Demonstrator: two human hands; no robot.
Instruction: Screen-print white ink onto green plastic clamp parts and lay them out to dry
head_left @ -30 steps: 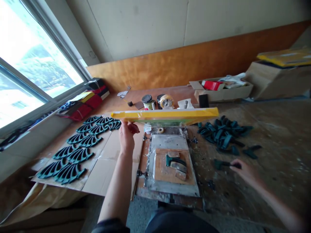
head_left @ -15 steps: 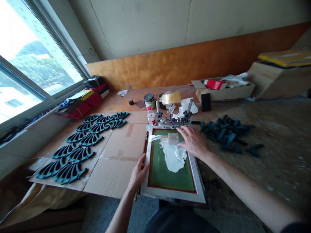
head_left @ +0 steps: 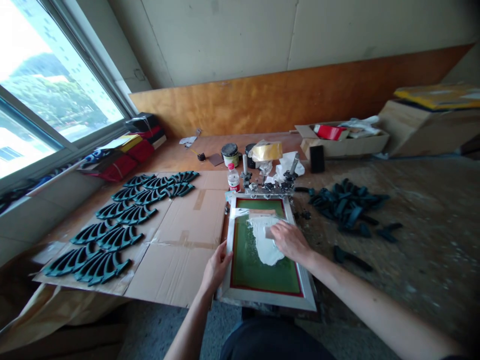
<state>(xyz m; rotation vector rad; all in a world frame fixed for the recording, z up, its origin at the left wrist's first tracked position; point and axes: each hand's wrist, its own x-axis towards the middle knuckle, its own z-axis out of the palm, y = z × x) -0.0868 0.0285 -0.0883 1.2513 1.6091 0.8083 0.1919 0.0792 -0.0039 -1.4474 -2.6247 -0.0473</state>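
A metal-framed screen [head_left: 268,301] with green mesh lies in front of me, hinged to a metal clamp [head_left: 268,189] at its far edge. White paste [head_left: 268,252] covers part of the mesh. My right hand [head_left: 290,241] is closed around a small pale squeegee [head_left: 269,232], which rests in the paste. On the left side of the frame, my left hand [head_left: 218,265] grips the edge, thumb on top.
Rows of dark green curved pieces [head_left: 119,237] lie on cardboard [head_left: 165,280] at the left. More pieces are heaped [head_left: 347,202] at the right. Behind the screen stand a bottle [head_left: 233,179], a jar [head_left: 230,155] and a tape roll [head_left: 268,150]. An open box [head_left: 348,146] is farther back.
My right hand has come down from the far right part of the frame onto the mesh and taken hold of the squeegee. A dark curved piece now shows beyond my right forearm.
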